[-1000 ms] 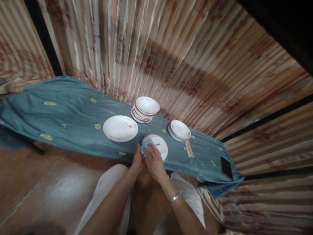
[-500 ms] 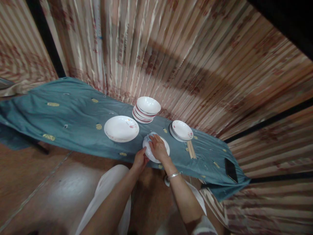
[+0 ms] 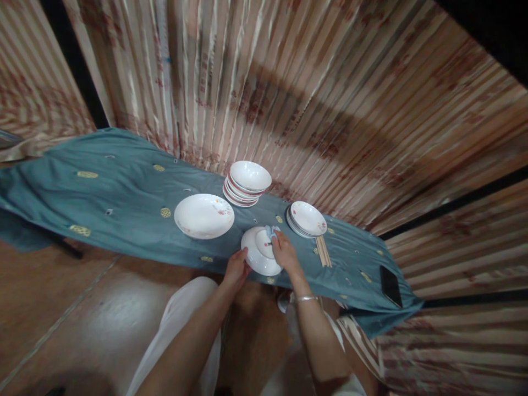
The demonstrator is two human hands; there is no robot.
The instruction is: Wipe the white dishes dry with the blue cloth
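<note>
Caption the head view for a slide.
The left hand holds an upturned glossy white round dish while the right hand holds a crumpled pale-blue cloth against its underside.

Brings the pale-blue cloth (image 3: pixel 271 231) with the right hand (image 3: pixel 285 253) across the upturned white plate (image 3: pixel 260 263), from its left side to its far right; uncovers the base mark (image 3: pixel 268 244) hidden a moment ago.
</note>
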